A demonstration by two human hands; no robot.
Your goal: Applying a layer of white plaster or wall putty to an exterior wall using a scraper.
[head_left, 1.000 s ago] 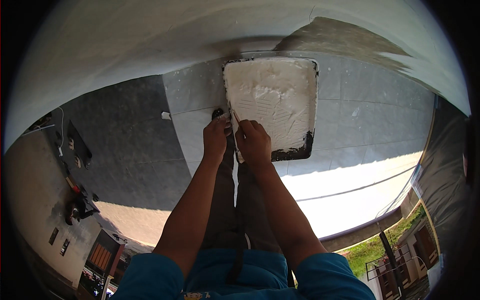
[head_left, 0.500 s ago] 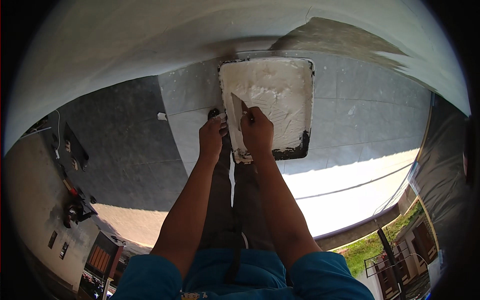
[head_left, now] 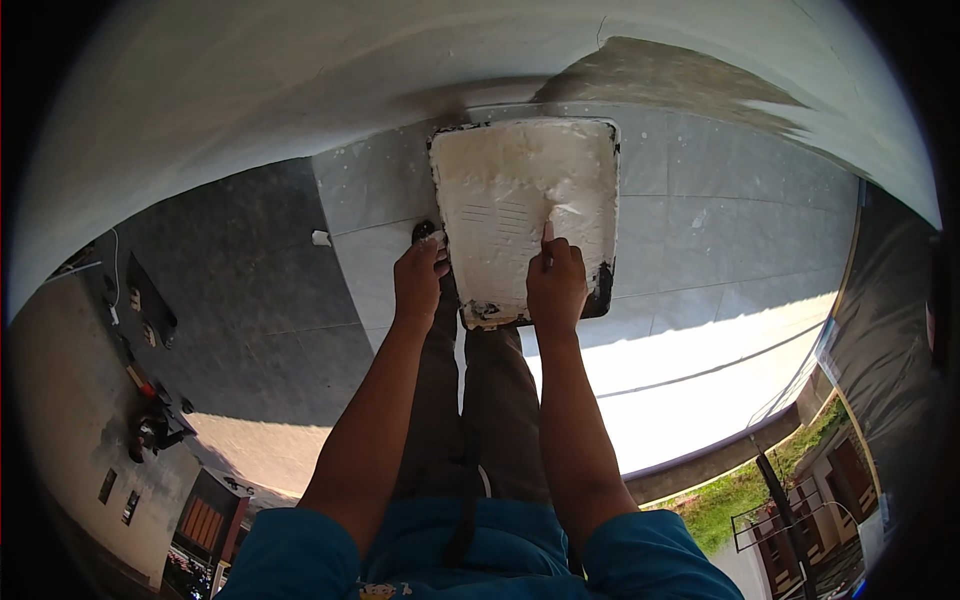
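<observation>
We see a paint tray (head_left: 520,200) lying on the tiled floor (head_left: 720,200), close to the foot of the white wall (head_left: 300,80). Its far edge almost touches the wall, and its near edge is just in front of our knees.

Our left hand (head_left: 418,285) is at the near left corner of the tray. Its grip is closed on the rim there, the fingers curled over the edge, so the tray is kept steady. Our right hand (head_left: 556,285) is over the near right part of the tray. It seems closed narrow around a thin tool whose tip points into the white material, but what the tool is we cannot tell.

To do this step well, we think the left hand must press the rim firmly down, so the tray does not slide on the smooth tiles. The right hand should move with short, even strokes and stay inside the walls of the tray.

The tray is rectangular and dark, with rounded corners. It is almost fully covered with thick white material, and a few ribs show in the middle.
</observation>
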